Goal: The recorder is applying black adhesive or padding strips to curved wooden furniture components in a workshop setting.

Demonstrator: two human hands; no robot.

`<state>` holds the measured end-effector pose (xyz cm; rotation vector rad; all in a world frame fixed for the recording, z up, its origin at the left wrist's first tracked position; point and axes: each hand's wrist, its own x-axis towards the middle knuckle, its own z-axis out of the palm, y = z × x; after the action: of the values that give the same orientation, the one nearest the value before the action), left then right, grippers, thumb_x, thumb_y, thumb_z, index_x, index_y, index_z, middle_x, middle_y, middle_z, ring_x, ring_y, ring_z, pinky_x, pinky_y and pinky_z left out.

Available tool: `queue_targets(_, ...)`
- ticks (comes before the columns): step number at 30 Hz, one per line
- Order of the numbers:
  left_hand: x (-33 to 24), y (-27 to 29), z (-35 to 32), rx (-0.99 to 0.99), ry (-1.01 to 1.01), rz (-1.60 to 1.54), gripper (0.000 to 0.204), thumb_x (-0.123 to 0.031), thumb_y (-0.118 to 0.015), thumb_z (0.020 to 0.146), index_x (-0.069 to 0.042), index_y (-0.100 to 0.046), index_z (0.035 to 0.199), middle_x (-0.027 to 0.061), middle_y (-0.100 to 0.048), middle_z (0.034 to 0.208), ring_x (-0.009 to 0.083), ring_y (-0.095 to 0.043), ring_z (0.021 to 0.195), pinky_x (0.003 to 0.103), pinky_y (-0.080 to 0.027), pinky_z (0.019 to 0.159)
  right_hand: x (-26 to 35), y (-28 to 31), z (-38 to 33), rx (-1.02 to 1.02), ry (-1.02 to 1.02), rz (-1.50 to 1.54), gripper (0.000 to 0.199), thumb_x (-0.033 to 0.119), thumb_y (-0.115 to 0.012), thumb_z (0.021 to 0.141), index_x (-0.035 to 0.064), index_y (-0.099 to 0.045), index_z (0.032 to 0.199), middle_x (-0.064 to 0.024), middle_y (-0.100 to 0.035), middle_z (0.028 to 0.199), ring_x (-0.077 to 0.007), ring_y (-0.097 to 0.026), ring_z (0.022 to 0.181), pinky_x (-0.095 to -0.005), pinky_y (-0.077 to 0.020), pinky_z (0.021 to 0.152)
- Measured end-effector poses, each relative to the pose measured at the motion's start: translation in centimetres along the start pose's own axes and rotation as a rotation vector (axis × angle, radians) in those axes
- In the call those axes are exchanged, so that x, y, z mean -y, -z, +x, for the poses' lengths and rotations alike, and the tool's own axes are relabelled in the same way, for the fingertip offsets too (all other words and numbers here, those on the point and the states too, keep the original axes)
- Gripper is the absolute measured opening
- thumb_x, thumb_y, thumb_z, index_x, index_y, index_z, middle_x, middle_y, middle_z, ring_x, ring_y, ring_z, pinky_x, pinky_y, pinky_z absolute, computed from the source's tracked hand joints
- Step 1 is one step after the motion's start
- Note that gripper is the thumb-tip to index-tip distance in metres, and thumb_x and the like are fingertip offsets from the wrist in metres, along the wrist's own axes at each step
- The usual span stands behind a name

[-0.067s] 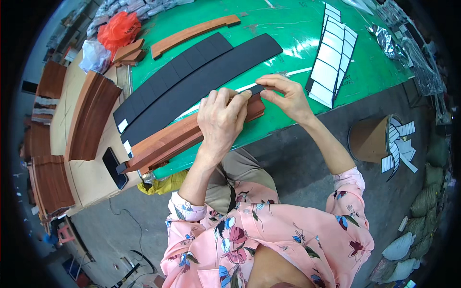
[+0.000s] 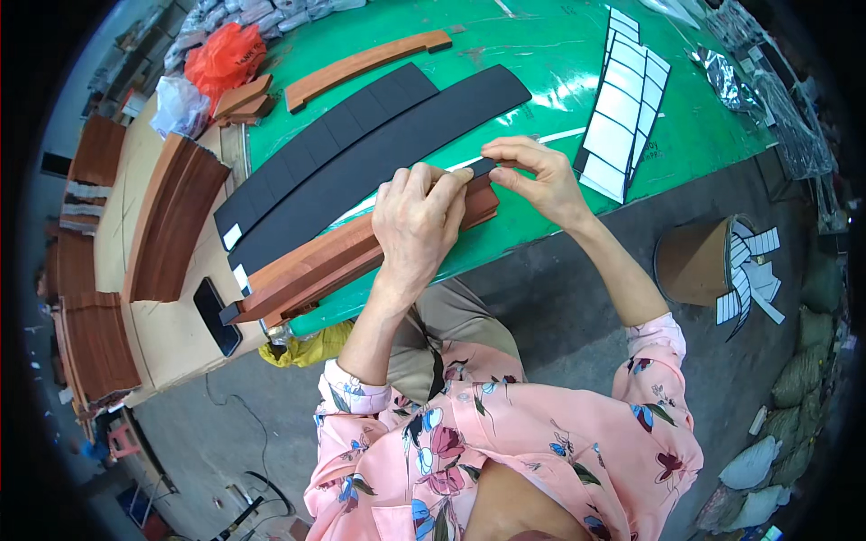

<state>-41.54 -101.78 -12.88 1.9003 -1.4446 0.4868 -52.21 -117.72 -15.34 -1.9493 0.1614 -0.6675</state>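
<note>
A reddish-brown wooden moulding (image 2: 311,255) lies along the near edge of the green table. My left hand (image 2: 417,216) rests over its right part, thumb and fingers closed on a small black strip (image 2: 483,168) at the moulding's end. My right hand (image 2: 538,180) pinches the strip's other end between thumb and fingers. Another bit of black (image 2: 229,315) shows at the moulding's left end. Behind it lie two curved black sheets, a plain one (image 2: 397,167) and one scored into pads (image 2: 329,135). White-backed pad sheets (image 2: 618,117) lie to the right.
A curved wooden piece (image 2: 361,68) lies at the back of the green table (image 2: 541,54). On the left board (image 2: 162,338) are a phone (image 2: 217,316) and stacked mouldings (image 2: 171,221). A bin (image 2: 695,260) holding white backing scraps stands on the floor at right.
</note>
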Motion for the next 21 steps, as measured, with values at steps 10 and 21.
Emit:
queue_targets(10, 0.2, 0.0, -0.3, -0.013, 0.014, 0.013, 0.022, -0.01, -0.067, 0.072, -0.01, -0.064, 0.094, 0.0016, -0.053, 0.073, 0.017, -0.049, 0.065, 0.031, -0.034, 0.056, 1.6, 0.1, 0.6, -0.041, 0.255, -0.331, 0.019, 0.009, -0.067, 0.074, 0.0018, -0.062, 0.091, -0.0099, -0.063, 0.094, -0.0222, -0.061, 0.085, -0.0306, -0.0492, 0.07)
queue_targets(21, 0.2, 0.0, -0.4, -0.007, 0.014, 0.013, 0.022, -0.012, -0.068, 0.073, -0.01, -0.065, 0.095, 0.0008, -0.052, 0.072, 0.0167, -0.048, 0.064, 0.031, -0.034, 0.056, 2.4, 1.5, 2.0, 0.167, 0.223, -0.414, 0.018, 0.013, -0.065, 0.076, 0.0019, -0.058, 0.088, -0.0093, -0.061, 0.089, -0.0257, -0.058, 0.084, -0.0344, -0.0464, 0.071)
